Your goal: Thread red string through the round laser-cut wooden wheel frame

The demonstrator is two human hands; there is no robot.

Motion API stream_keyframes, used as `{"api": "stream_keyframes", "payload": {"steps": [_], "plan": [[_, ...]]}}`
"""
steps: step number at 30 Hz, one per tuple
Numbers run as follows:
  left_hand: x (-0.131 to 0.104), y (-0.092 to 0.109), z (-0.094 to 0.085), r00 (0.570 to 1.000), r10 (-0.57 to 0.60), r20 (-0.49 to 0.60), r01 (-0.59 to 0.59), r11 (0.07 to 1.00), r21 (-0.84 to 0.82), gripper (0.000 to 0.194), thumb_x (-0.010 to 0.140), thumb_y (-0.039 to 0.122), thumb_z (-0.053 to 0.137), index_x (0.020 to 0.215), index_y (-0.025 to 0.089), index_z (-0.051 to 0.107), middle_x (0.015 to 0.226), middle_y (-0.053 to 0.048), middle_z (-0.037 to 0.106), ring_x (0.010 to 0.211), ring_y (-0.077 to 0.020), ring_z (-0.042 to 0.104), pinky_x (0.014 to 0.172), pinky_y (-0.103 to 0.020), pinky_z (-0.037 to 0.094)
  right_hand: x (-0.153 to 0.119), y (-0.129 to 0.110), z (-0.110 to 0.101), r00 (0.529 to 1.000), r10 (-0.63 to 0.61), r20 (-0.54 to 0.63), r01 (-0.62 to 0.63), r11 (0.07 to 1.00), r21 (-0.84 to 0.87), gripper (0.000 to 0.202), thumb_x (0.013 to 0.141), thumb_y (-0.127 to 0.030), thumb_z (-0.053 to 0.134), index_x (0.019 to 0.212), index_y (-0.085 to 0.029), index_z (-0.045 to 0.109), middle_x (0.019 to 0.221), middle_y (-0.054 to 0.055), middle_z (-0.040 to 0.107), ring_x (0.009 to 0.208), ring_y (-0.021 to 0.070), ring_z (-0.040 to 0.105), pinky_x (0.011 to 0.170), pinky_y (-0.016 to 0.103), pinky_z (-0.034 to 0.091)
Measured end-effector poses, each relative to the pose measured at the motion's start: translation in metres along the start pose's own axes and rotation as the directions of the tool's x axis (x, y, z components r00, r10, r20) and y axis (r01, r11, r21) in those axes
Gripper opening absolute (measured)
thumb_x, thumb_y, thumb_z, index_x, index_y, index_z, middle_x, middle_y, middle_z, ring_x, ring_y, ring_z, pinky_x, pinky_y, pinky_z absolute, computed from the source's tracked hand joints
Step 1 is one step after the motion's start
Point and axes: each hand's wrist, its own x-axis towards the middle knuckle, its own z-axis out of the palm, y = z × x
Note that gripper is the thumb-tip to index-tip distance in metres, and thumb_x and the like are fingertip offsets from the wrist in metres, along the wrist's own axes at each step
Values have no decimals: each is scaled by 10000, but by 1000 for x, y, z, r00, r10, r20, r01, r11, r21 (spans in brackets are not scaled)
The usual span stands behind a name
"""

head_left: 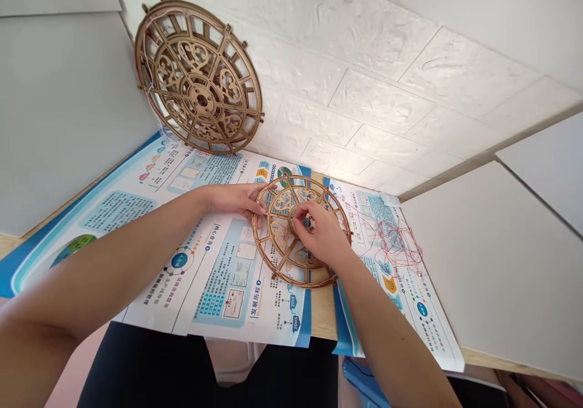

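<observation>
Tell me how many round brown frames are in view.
2 that I can tell apart: the held frame, at the left hand and right hand, and the leaning frame, against the wall. More may be hidden behind that one.

1. The left forearm (132, 256), bare, slants up and inward from the lower left, its elbow crease (50, 332) in view.
2. The left wrist (204, 197) is nearly straight.
3. The left hand (234, 199) grips, left thumb (255, 206) stretched forward, fingers partly hidden.
4. The right forearm (389, 323), also bare, rises leftward from the bottom edge.
5. The right hand (324, 232) shows its back, right thumb (302, 231) and index finger (303, 209) bent toward each other in a pinch.
</observation>
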Motion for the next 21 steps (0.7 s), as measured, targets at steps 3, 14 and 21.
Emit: {"api": "stream_keyframes", "payload": {"steps": [3, 14, 21], "plan": [[0, 1, 1, 1000, -6, -18, 6, 1000, 0, 859, 821, 245, 778, 1543, 265, 315, 922, -35, 689, 766, -217, 709, 774, -372, 571, -1, 0, -5, 993, 34, 111, -31, 999, -26, 161, 887, -165, 601, 1034, -220, 568, 927, 48, 665, 862, 230, 630, 759, 365, 492], [-3, 3, 3, 999, -2, -32, 2, 1000, -3, 823, 802, 216, 770, 1520, 252, 368, 887, -30, 698, 756, -215, 716, 742, -349, 574, -1, 9, -4, 989, 63, 132, -67, 997, 24, 138, 901, -138, 601, 1012, -218, 620, 918, 33, 686, 822, 201, 641, 747, 345, 503], [-3, 5, 6, 999, -5, -39, 6, 1000, 21, 806, 811, 198, 755, 1508, 250, 353, 931, -32, 704, 754, -201, 712, 723, -332, 563, -1, 5, -1, 988, 65, 139, -71, 997, 35, 151, 897, -106, 548, 994, -210, 599, 926, 45, 658, 836, 201, 619, 735, 336, 486]]}}
